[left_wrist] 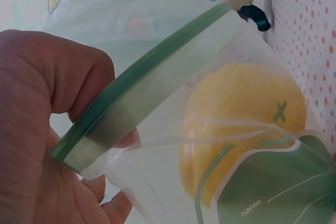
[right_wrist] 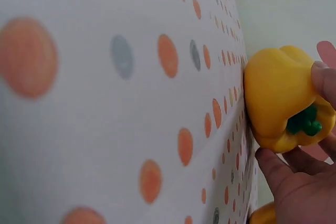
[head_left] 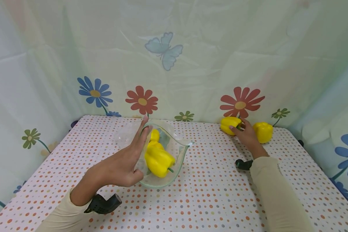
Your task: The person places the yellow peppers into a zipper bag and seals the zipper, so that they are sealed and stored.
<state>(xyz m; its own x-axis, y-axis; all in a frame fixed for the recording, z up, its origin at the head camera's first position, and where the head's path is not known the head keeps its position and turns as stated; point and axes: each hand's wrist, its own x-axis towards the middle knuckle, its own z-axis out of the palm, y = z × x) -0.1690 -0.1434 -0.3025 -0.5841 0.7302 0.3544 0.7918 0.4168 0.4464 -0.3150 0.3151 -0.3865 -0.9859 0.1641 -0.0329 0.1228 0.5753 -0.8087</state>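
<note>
The right hand (head_left: pixel 249 137) is pinching a yellow pepper (head_left: pixel 228 126) between thumb and fingers, at 2 o'clock from the clear bag (head_left: pixel 166 141); this pepper is touching the tablecloth (head_left: pixel 208 180), its green stem (right_wrist: pixel 306 123) facing the hand. The left hand (head_left: pixel 119 167) is holding the bag at its 9 o'clock side, the green zip rim (left_wrist: pixel 149 70) running between thumb and fingers.

The gripped pepper is probably weighing little, its even gloss suggesting a hollow imitation; its skin is looking firm, slightly slick and hard to bruise. Its rounded lobes are likely offering the surest hold, the short stem a poorer one. The bag is looking limp and filmy, so its stiffer rim is giving the better grip.

Farther out, a blocky second pepper (head_left: pixel 263 132) is sitting just beside the right hand, at 3 o'clock. Inside the bag, a lobed third pepper (head_left: pixel 159 159) is lying with its stem pointing toward 4 o'clock. At 12 o'clock, beyond the dotted tablecloth, a creased, flower-printed backdrop (head_left: pixel 203 64) is hanging.
</note>
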